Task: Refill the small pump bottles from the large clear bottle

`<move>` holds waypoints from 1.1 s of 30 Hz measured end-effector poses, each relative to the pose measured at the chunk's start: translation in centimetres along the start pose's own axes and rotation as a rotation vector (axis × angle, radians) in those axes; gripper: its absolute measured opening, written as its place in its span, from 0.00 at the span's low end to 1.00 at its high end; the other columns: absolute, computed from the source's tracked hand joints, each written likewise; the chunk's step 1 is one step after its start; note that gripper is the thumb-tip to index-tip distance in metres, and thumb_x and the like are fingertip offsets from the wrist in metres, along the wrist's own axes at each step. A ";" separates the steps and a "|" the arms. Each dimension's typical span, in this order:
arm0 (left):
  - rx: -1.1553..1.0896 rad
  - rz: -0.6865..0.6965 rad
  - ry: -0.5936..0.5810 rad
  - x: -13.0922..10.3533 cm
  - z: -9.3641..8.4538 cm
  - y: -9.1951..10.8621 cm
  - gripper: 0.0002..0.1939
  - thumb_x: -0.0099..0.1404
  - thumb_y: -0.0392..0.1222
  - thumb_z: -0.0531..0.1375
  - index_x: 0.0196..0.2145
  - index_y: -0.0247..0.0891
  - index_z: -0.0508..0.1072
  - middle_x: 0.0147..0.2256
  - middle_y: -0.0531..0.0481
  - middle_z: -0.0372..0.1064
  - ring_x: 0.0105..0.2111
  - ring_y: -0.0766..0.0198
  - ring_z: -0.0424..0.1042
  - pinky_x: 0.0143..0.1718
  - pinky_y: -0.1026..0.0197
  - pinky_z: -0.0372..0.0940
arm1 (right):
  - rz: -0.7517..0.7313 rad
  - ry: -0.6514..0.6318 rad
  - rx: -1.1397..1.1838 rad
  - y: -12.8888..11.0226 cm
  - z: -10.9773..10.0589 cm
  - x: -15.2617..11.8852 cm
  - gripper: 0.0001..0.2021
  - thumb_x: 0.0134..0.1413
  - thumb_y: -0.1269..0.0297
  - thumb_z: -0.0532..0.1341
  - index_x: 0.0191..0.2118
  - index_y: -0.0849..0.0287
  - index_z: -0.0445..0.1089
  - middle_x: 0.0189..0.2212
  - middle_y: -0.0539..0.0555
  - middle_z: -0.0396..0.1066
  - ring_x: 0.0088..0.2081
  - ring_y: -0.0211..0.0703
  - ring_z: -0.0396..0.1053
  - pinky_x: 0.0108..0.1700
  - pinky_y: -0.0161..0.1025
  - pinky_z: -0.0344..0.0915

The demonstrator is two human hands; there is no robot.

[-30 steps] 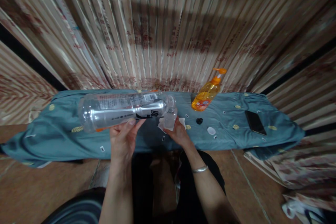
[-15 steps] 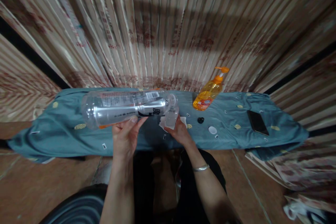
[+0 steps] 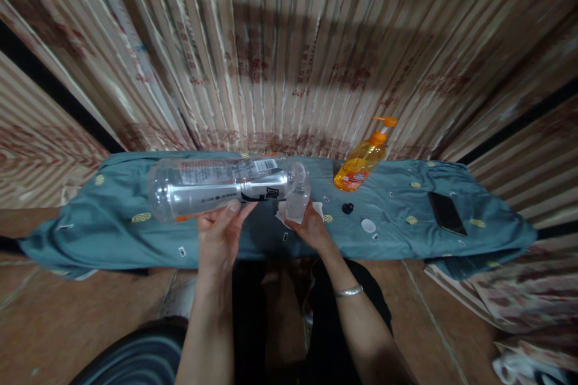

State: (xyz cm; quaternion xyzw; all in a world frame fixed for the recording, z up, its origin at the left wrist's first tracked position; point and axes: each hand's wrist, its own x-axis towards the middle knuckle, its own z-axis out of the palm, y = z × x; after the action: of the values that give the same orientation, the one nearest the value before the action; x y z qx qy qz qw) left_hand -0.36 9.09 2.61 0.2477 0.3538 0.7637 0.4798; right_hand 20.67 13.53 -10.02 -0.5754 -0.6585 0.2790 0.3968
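A large clear plastic bottle with a silver label lies sideways in my left hand, which grips it from below. Its mouth points right, over the top of a small clear bottle. My right hand is wrapped round that small bottle, which stands close to upright. Beneath it a crumpled white tissue shows on the cloth. Whether liquid is passing between the bottles I cannot make out.
An orange pump bottle stands behind to the right. A small black cap, a white disc and a dark phone lie on the teal cloth. Striped cardboard rises behind; a black round stool is lower left.
The whole view has shifted slightly, so everything sits a little further right. Both hands keep their hold, and the bottles stay mouth to mouth with hardly any change.
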 end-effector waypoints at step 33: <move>0.038 -0.014 -0.027 1.4 0.2 0.2 0.24 0.36 0.45 0.84 0.22 0.37 0.75 0.23 0.57 0.72 0.30 0.64 0.75 0.48 0.36 0.81 | 0.009 0.023 0.019 -0.1 1.0 0.5 0.40 0.51 0.66 0.73 0.69 0.57 0.61 0.56 0.61 0.80 0.56 0.64 0.81 0.59 0.59 0.77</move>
State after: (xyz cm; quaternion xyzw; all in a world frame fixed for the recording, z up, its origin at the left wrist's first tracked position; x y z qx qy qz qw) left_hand -0.91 10.41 2.99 0.2648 0.3635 0.7501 0.4849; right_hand 19.78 14.11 -10.32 -0.5775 -0.6488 0.2806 0.4085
